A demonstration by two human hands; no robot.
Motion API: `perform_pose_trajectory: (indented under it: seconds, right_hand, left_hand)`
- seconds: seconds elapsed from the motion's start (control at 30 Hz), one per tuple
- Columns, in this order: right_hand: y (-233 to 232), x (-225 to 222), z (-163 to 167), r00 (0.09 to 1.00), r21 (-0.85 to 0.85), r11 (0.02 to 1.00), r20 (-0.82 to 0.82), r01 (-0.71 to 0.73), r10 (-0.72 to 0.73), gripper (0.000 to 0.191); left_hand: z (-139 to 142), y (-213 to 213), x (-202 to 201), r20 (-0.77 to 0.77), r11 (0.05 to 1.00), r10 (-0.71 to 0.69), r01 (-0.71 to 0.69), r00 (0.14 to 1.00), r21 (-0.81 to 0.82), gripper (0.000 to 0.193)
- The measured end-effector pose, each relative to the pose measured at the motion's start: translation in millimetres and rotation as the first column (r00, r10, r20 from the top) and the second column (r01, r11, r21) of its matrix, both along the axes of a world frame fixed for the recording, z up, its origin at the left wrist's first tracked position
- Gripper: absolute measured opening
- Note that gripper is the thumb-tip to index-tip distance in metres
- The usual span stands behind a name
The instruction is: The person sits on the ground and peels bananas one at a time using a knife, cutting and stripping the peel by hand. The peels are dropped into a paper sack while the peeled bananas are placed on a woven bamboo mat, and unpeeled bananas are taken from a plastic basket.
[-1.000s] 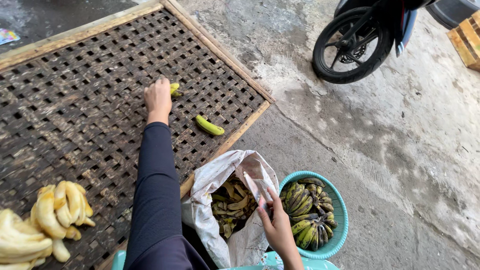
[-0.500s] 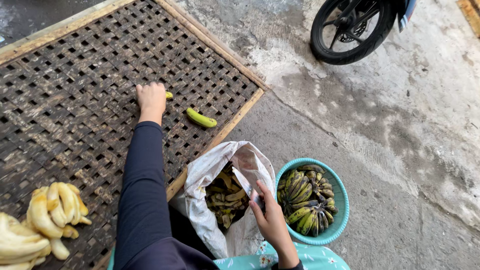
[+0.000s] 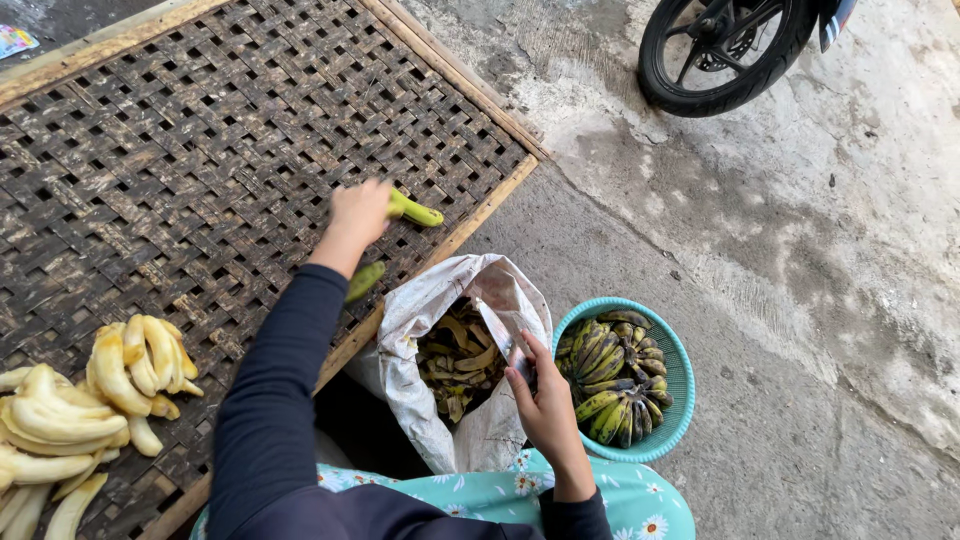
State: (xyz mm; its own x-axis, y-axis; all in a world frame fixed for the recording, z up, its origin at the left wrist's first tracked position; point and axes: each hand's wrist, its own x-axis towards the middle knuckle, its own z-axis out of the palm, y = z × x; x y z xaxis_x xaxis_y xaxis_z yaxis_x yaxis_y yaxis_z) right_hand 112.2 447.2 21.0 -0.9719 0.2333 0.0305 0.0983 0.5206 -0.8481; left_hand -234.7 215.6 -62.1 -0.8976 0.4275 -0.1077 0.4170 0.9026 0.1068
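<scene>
A green banana (image 3: pixel 413 211) is gripped by the left hand (image 3: pixel 358 212) over the mat (image 3: pixel 200 150); a knife (image 3: pixel 497 330) is pinched by the right hand (image 3: pixel 545 400) beside the sack (image 3: pixel 430 310)

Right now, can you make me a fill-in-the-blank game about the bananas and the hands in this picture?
1. The left hand holds a small ____ banana over the woven mat.
2. The right hand holds a knife above the white ____, which is full of peels.
3. The unpeeled bananas sit in a round ____ basket.
4. The peeled yellow bananas lie on the ____.

Missing words: green; sack; teal; mat
</scene>
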Motion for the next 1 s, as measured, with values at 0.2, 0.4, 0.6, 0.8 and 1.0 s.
perform_pose_trajectory:
  seconds: [0.2,0.4,0.6,0.8,1.0]
  right_hand:
    - [0.7,1.9,2.1,0.999,0.001,1.000,-0.040,0.003,-0.003,0.055]
    - [3.8,3.6,5.1,0.998,0.001,1.000,-0.062,0.019,-0.019,0.053]
    - [2.1,6.0,3.9,0.992,0.005,1.000,-0.121,-0.023,0.023,0.054]
    - [-3.6,2.9,-3.1,0.993,-0.012,0.998,-0.101,-0.062,0.060,0.057]
    - [-14.2,2.8,5.9,0.963,-0.211,0.954,-0.208,-0.212,0.169,0.057]
  left_hand:
    - [-18.2,37.5,-16.4,-0.141,0.990,-0.082,0.097,0.987,0.103,0.041]
    - [-8.6,8.5,3.0,-0.108,0.997,-0.059,0.053,0.992,-0.056,0.032]
    - [1.7,-51.3,39.4,0.244,0.968,0.237,-0.249,0.940,0.019,0.039]
    - [26.8,-68.0,92.8,0.469,0.783,0.235,-0.451,0.852,0.429,0.070]
    - [23.3,-7.2,189.7,0.648,-0.393,-0.546,-0.846,0.530,0.361,0.036]
